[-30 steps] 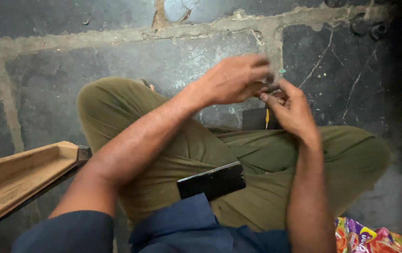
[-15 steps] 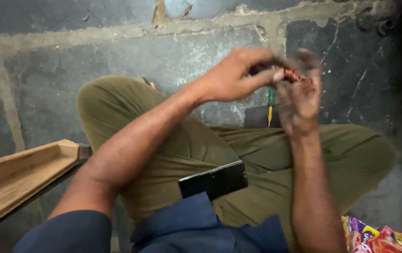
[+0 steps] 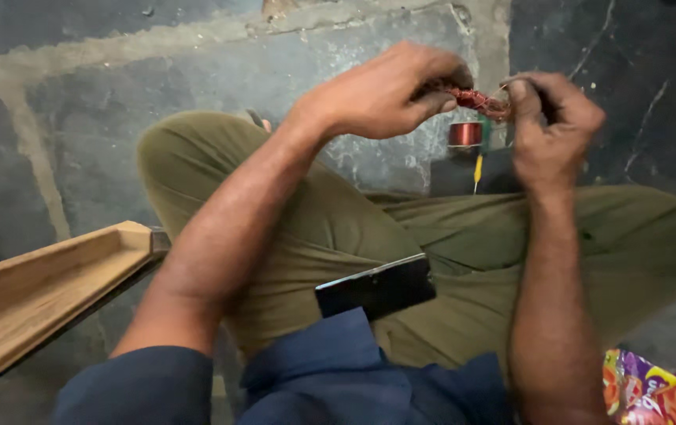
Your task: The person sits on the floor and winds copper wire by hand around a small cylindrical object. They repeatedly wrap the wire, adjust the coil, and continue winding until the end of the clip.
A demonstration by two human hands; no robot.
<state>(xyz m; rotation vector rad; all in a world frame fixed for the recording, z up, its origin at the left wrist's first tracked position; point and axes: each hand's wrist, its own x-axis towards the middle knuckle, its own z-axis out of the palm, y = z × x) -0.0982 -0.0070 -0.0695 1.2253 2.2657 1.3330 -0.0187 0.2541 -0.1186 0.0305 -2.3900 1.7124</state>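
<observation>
I sit cross-legged in olive trousers on a dark stone floor. My left hand (image 3: 385, 90) and my right hand (image 3: 550, 126) meet above my knees, both pinching a small reddish coil of copper wire (image 3: 475, 100) between their fingertips. Just below the hands a spool of copper wire (image 3: 464, 134) stands on the floor. A thin yellow-tipped tool (image 3: 477, 171) hangs or stands under the hands, its upper end hidden by my right hand. A black phone (image 3: 377, 285) rests on my lap.
A wooden channel-shaped piece (image 3: 46, 291) lies at the left, beside my left thigh. A bright, colourful snack wrapper (image 3: 653, 389) lies at the bottom right. A dark flat object (image 3: 452, 175) sits on the floor behind my legs. Wide mortar joints (image 3: 35, 149) cross the stone floor.
Both hands have risen slightly and stayed together on the wire coil. The view has shifted, so the copper spool below the hands now shows.
</observation>
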